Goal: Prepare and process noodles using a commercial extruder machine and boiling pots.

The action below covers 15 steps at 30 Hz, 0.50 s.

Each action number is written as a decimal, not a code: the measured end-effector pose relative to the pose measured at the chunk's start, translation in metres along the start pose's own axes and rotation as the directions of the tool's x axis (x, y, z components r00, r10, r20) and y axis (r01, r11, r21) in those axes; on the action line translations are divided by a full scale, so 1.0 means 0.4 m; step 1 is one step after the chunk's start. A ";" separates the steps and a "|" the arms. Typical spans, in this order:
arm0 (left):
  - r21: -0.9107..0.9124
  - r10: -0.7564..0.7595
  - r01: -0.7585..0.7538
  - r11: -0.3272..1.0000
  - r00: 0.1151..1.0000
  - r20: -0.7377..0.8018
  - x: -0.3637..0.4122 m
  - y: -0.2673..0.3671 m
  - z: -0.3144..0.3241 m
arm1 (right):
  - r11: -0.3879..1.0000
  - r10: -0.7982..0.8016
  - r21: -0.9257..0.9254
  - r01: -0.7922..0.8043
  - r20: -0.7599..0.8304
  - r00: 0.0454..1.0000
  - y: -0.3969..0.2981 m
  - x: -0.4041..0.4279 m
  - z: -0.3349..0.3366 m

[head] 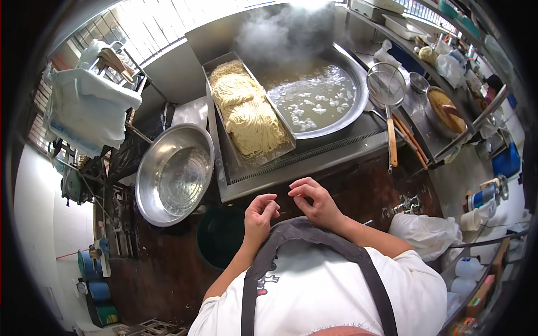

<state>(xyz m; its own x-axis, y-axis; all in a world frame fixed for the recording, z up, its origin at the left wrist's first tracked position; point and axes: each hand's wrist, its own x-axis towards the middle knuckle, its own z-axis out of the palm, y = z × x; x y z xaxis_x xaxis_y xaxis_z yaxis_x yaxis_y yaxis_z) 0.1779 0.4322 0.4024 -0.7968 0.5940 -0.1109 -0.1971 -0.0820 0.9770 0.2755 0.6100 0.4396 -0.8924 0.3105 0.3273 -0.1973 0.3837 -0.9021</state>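
My left hand (pixel 261 216) is raised before my chest, thumb against the curled fingers, with no object visible in it; whether the fingers are fully closed is unclear. Beside it on the right, my right hand (pixel 315 201) has its fingers apart and bent, holding nothing. The hands do not touch. Beyond them, a long metal tray (pixel 275 157) holds a heap of yellow noodles (pixel 248 113). It rests against the rim of a large wok (pixel 357 109) of cloudy, steaming liquid with white foam.
A big steel basin (pixel 176 180) stands left of the stove. A wire-mesh skimmer (pixel 386 84) with a wooden handle lies right of the wok, near a bowl of brownish-yellow contents (pixel 441 105). A dark green tub (pixel 220 237) is below left; a white plastic bag (pixel 426 235) is at right.
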 end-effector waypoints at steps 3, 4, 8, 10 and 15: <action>0.012 0.006 -0.007 1.000 1.000 0.016 -0.007 0.005 0.003 | 1.000 -0.003 0.009 0.004 -0.017 1.000 -0.002 -0.008 0.001; 0.024 0.008 -0.008 1.000 1.000 0.004 -0.008 0.005 0.004 | 1.000 0.005 0.001 -0.005 -0.036 0.999 -0.002 -0.011 0.002; 0.038 0.014 -0.014 0.999 1.000 0.003 -0.009 -0.003 0.003 | 1.000 -0.030 0.000 0.030 -0.024 0.999 0.009 -0.021 0.004; 0.030 0.015 -0.015 0.999 1.000 0.003 -0.014 -0.008 -0.005 | 0.999 -0.021 0.033 0.021 -0.013 1.000 0.011 -0.025 0.009; -0.005 0.008 -0.008 1.000 0.999 0.045 -0.011 -0.020 -0.011 | 0.999 -0.015 0.046 0.015 -0.012 1.000 0.008 -0.037 -0.001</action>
<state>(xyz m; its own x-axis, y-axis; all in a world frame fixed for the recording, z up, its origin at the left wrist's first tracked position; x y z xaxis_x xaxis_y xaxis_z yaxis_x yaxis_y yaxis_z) 0.1803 0.4267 0.3943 -0.7717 0.6289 -0.0946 -0.1938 -0.0908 0.9768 0.2882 0.6069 0.4321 -0.8847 0.3149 0.3439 -0.2294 0.3481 -0.9090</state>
